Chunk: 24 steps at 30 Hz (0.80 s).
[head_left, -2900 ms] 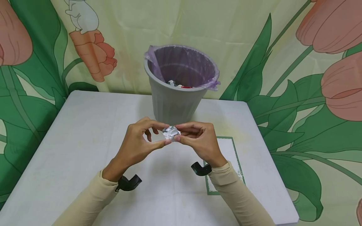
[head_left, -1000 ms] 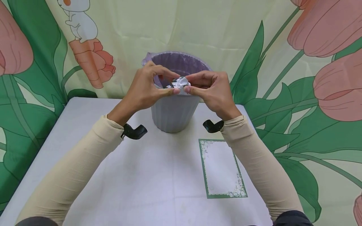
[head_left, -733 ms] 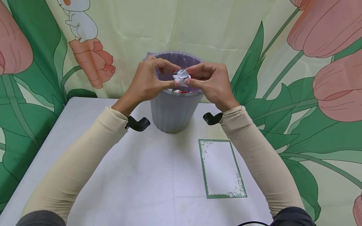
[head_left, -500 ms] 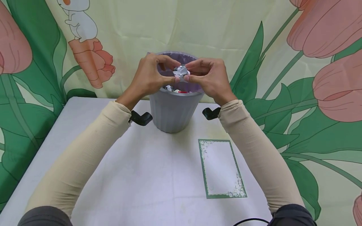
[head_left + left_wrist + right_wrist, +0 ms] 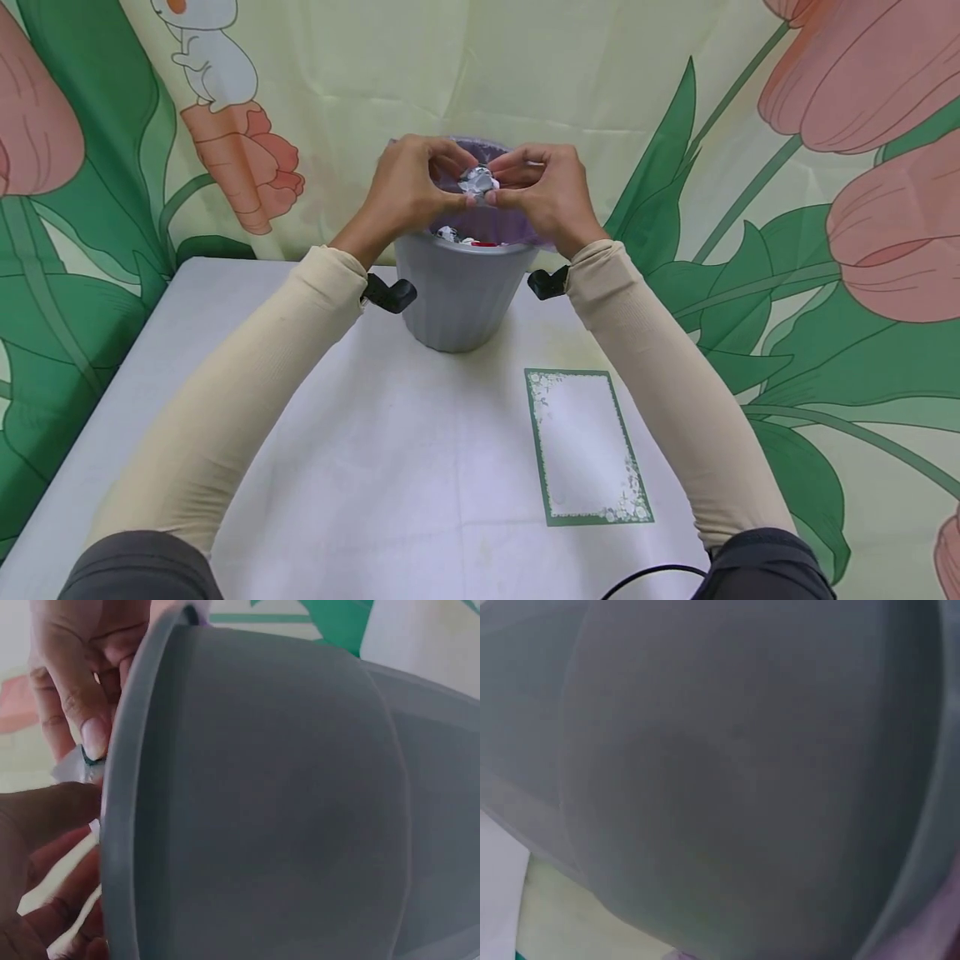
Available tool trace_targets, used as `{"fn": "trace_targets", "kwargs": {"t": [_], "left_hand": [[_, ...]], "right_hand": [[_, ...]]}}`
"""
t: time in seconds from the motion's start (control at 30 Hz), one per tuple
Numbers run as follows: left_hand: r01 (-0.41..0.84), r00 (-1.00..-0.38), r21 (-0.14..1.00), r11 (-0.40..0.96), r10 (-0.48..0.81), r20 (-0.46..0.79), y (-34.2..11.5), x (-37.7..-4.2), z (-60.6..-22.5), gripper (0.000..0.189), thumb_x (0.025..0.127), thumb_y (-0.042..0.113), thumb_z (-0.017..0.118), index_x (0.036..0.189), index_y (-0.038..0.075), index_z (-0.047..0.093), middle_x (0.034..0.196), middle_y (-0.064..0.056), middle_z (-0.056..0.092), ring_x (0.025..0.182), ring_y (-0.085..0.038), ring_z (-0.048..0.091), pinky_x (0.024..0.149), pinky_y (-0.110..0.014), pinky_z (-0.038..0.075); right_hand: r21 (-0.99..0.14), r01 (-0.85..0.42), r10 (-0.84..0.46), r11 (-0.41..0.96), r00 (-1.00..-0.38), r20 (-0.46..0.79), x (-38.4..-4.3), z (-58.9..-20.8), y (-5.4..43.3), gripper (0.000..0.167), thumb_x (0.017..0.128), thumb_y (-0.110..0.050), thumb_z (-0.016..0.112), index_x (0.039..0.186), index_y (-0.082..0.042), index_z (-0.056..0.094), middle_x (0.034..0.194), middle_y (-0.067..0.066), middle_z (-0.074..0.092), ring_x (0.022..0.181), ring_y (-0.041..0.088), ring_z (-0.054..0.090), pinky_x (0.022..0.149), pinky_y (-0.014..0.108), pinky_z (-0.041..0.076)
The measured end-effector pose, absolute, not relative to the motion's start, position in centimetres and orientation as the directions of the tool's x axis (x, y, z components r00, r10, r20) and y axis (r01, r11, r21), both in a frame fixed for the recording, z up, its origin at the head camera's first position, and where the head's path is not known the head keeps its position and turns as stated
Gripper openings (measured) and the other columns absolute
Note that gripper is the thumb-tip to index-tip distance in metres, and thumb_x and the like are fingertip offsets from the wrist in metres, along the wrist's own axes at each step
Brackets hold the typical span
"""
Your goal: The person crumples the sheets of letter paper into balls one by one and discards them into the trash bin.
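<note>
A crumpled silvery foil ball (image 5: 478,182) is pinched between both hands over the mouth of a grey trash bin (image 5: 459,292). My left hand (image 5: 411,185) holds its left side with thumb and fingertips. From the other side, my right hand (image 5: 551,190) pinches it the same way. In the left wrist view, the bin's wall fills most of the picture and the fingers show past its rim, with a bit of foil (image 5: 79,766) between them. The right wrist view shows mainly the bin's grey side (image 5: 742,772); the right hand is out of that picture.
The bin has a purple liner (image 5: 495,223) and some crumpled foil and red scraps (image 5: 480,243) inside. A green-bordered white card (image 5: 588,450) lies on the white table (image 5: 360,467), right of the middle. A black cable (image 5: 652,571) curves near the front edge. A printed curtain hangs behind.
Both hands have carried the foil ball from above the table in front of the bin, up and forward to over its mouth. The card came into fuller view as the right arm moved.
</note>
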<state>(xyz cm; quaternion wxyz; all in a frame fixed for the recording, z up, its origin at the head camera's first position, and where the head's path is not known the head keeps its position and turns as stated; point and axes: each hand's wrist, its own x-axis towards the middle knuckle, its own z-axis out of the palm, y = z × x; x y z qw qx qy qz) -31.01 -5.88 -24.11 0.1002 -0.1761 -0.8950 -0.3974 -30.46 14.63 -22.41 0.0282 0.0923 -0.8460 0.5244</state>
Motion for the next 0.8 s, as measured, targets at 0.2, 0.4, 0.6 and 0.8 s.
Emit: {"fn": "trace_targets", "kwargs": {"t": [0.2, 0.4, 0.6, 0.8], "left_hand": [[0.333, -0.943, 0.644, 0.689, 0.221, 0.250, -5.3, -31.5, -24.3, 0.054, 0.090, 0.020, 0.088, 0.140, 0.020, 0.070, 0.136, -0.007, 0.075, 0.129, -0.022, 0.067, 0.110, -0.039, 0.050], [0.361, -0.931, 0.657, 0.662, 0.214, 0.296, -5.4, -31.1, -24.7, 0.048, 0.094, 0.023, 0.083, 0.140, 0.018, 0.070, 0.140, -0.007, 0.072, 0.135, -0.023, 0.064, 0.114, -0.041, 0.049], [0.455, -0.884, 0.671, 0.585, 0.205, 0.421, -5.9, -29.7, -24.9, 0.034, 0.095, 0.026, 0.079, 0.127, 0.016, 0.077, 0.128, -0.004, 0.077, 0.121, -0.019, 0.070, 0.107, -0.035, 0.053], [0.557, -0.821, 0.656, 0.509, 0.221, 0.526, -5.9, -27.7, -25.5, 0.030, 0.094, 0.026, 0.080, 0.122, 0.015, 0.079, 0.119, -0.002, 0.079, 0.113, -0.017, 0.068, 0.101, -0.032, 0.052]], "right_hand": [[-0.847, -0.079, -0.088, 0.525, -0.995, 0.038, -31.1, -22.4, 14.5, 0.043, 0.086, -0.008, 0.090, 0.126, -0.020, 0.078, 0.133, 0.003, 0.077, 0.125, 0.014, 0.071, 0.104, 0.034, 0.059], [-0.871, -0.080, -0.077, 0.485, -0.996, 0.049, -30.8, -22.8, 15.3, 0.042, 0.088, -0.012, 0.089, 0.127, -0.022, 0.078, 0.134, 0.004, 0.076, 0.125, 0.015, 0.072, 0.103, 0.035, 0.059], [-0.931, -0.173, -0.086, 0.320, -0.984, 0.154, -29.6, -22.9, 16.8, 0.038, 0.087, -0.009, 0.089, 0.123, -0.014, 0.079, 0.123, 0.011, 0.080, 0.107, 0.023, 0.079, 0.095, 0.038, 0.064], [-0.940, -0.277, -0.092, 0.198, -0.960, 0.264, -27.5, -23.1, 18.7, 0.038, 0.084, -0.007, 0.091, 0.120, -0.009, 0.080, 0.115, 0.012, 0.082, 0.104, 0.022, 0.080, 0.091, 0.035, 0.064]]}}
